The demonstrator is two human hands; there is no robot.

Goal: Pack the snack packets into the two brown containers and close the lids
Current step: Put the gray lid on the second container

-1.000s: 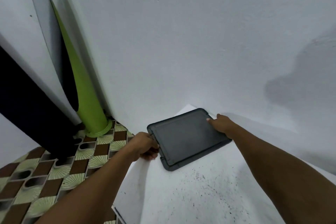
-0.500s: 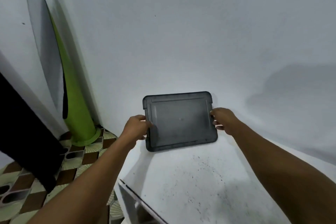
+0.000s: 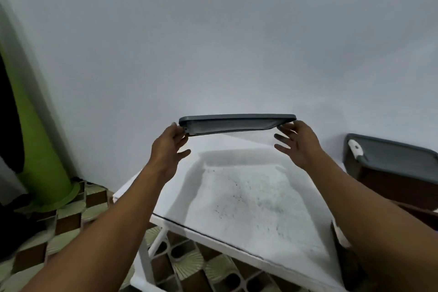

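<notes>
I'm holding the grey lid level above the desk, left hand pinching one short end, right hand propping the other with fingers spread straight, and it's seeming light and stiff, best gripped at those rims.

Domestic room, apparently: patterned brown-and-green floor tiles, plain white wall, small white table.
</notes>
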